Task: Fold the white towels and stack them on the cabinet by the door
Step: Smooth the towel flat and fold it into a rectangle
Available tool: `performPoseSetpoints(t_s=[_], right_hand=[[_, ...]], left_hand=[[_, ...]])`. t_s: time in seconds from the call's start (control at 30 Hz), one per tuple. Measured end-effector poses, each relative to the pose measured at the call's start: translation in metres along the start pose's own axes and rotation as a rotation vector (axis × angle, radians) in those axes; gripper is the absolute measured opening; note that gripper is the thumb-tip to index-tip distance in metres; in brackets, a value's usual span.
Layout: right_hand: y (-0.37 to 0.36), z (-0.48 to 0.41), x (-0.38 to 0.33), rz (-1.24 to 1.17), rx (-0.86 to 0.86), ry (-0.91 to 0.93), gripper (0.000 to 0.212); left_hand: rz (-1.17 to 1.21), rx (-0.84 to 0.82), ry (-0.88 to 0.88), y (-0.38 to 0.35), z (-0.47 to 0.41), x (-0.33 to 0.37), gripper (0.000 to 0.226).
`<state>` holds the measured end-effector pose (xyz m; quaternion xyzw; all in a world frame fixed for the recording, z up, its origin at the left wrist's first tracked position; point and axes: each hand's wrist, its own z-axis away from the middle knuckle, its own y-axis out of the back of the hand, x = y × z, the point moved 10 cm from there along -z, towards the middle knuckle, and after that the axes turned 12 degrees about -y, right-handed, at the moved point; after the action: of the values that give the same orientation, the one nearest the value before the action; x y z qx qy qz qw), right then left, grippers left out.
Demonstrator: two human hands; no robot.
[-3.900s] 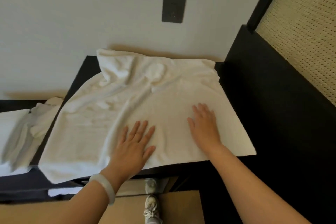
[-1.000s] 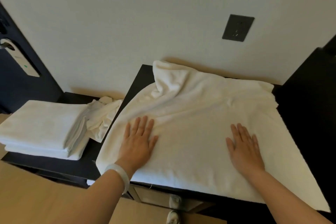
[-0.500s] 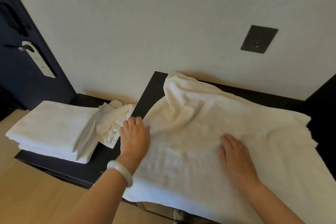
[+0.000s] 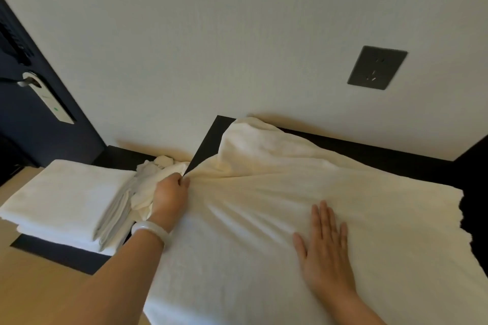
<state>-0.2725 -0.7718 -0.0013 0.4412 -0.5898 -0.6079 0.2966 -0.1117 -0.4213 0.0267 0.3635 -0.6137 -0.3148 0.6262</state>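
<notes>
The big towel (image 4: 290,206) is soft white cloth, a bit fuzzy. The surface (image 4: 213,137) under it is dark and dull. The door handle (image 4: 25,83) is shiny metal. The bracelet (image 4: 150,229) looks smooth and glossy.

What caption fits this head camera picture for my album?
The left hand pinches the edge of a big white towel while the right hand presses it flat, beside folded towels.

Close head view down onto towel (image 4: 250,266)

Pale wall (image 4: 211,34) fills the frame.
Dark socket plate (image 4: 377,68) at right, navy door (image 4: 31,129) on the left edge, wood floor (image 4: 39,285) lower left.
</notes>
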Motion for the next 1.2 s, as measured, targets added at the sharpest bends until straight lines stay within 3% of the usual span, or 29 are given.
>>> performPoseSetpoints(t_s=[0.2,0.3,0.43,0.63,0.73,0.83,0.9,1.03,1.2], right_hand=[[-0.007,-0.002,-0.001,0.039,-0.008,0.037,0.082],[-0.006,-0.004,-0.001,0.034,-0.009,0.046,0.080],[0.002,-0.006,-0.001,-0.034,0.040,0.052,0.071],[0.015,-0.014,-0.010,-0.094,0.206,0.081,0.063],[0.028,-0.037,-0.019,-0.056,0.298,0.008,0.074],[0.021,-0.057,-0.020,-0.024,0.229,-0.030,0.076],[0.008,-0.061,-0.017,-0.003,0.120,-0.040,0.074],[-0.002,-0.061,-0.018,0.046,0.017,-0.034,0.072],[-0.005,-0.061,-0.019,0.105,0.003,-0.021,0.073]], left_hand=[[0.031,-0.151,-0.007,-0.025,-0.022,0.024,0.036],[0.050,-0.106,-0.043,-0.016,-0.033,0.016,0.038],[0.041,-0.065,-0.067,-0.014,-0.036,0.015,0.037],[0.051,-0.172,-0.125,-0.026,-0.065,0.040,0.038],[-0.233,0.050,-0.364,-0.008,-0.059,0.081,0.043],[-0.219,0.227,-0.605,-0.007,-0.017,0.107,0.028],[-0.234,0.143,-0.702,-0.031,0.010,0.101,0.036],[-0.308,-0.048,-0.699,-0.063,0.013,0.076,0.069],[-0.353,-0.150,-0.697,-0.073,0.006,0.076,0.071]])
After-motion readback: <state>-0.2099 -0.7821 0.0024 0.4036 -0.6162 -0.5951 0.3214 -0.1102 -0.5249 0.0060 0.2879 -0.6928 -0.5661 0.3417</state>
